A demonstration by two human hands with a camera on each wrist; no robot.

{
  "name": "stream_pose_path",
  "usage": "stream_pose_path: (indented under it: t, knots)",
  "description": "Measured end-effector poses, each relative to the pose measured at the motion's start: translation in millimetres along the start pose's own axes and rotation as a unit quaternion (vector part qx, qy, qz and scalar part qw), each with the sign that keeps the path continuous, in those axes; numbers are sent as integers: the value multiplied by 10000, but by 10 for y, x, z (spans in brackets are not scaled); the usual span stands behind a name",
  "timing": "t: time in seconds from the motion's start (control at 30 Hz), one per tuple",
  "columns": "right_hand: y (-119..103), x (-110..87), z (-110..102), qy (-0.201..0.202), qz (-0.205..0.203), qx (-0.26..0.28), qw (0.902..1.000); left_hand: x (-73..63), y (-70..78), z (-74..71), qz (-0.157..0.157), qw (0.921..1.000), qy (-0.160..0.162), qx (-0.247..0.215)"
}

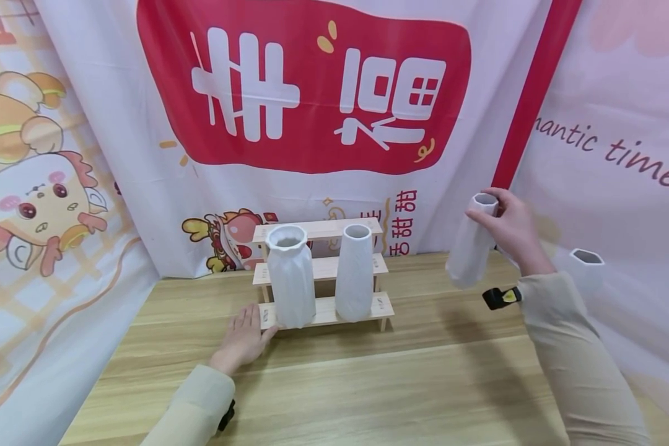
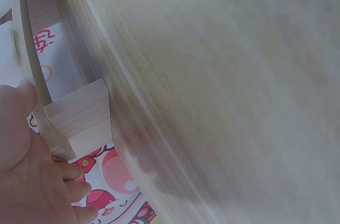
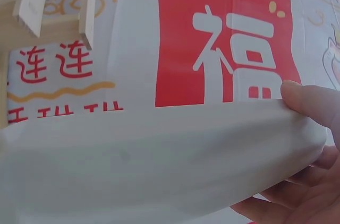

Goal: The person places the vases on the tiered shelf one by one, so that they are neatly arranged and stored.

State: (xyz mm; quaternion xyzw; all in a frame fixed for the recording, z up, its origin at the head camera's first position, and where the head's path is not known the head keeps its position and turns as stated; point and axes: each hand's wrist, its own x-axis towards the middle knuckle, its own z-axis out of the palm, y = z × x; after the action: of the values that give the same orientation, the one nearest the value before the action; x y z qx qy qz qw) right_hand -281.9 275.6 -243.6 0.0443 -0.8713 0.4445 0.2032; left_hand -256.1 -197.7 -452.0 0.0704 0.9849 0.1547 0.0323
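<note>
My right hand [image 1: 513, 223] grips a slim white vase [image 1: 471, 248] near its mouth, thumb on one side and fingers on the other. The vase hangs slightly tilted at the table's right back. In the right wrist view its pale body [image 3: 133, 165] fills the lower part. My left hand [image 1: 245, 337] holds the left end of the lowest step of a three-step wooden stand [image 1: 326, 267]; in the left wrist view the thumb [image 2: 26, 96] lies against the board. On that step stand a white vase with a flared rim [image 1: 292, 279] and a smooth tapered white vase [image 1: 355, 272].
Another white vase with a hexagonal mouth [image 1: 586, 263] stands at the right, partly hidden by my right forearm. The wood-grain table [image 1: 334, 384] meets a printed cloth backdrop [image 1: 312, 93] behind the stand. More printed cloth [image 1: 619, 124] hangs at the sides.
</note>
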Motion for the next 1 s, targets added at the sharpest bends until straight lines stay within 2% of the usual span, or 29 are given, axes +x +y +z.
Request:
stream_pose_path:
  t: [0.47, 1.0]
  knots:
    - [-325, 119, 172, -204, -280, 90, 9994, -2, 8, -5, 41, 9999, 8, 129]
    - [-653, 378, 557, -348, -615, 615, 9956, 17, 1, 12, -30, 10000, -20, 69]
